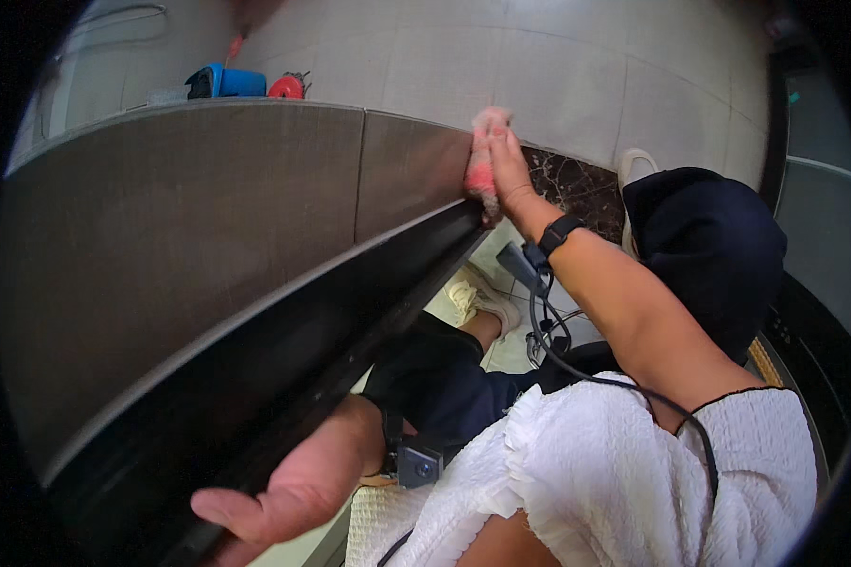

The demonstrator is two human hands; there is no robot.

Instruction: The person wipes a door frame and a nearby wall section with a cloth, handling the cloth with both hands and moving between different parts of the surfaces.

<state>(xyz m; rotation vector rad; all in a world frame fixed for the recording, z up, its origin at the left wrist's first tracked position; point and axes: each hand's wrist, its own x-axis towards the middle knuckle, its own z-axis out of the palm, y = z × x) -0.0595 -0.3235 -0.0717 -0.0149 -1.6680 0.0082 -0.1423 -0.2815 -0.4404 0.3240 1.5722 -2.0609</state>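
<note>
My right hand (509,161) holds a pink and greyish cloth (484,166), slightly blurred, against the far end of a long brown panel (255,177). A black band (255,347) runs along the panel's near side. My left hand (294,489) is at the lower left beside this black band, its thumb stretched out; its fingers are mostly hidden or cut off by the picture's edge. A black band with a small camera (420,466) is around the left wrist. The right wrist wears a black strap (562,234) with a dark device and cable close by.
A blue container (241,83) and a red object (287,86) stand beyond the panel's top edge. Grey tiles (425,64) and a dark marbled strip (574,186) lie past my right hand. A black cable (627,385) hangs across my body. A dark-framed structure stands at the right.
</note>
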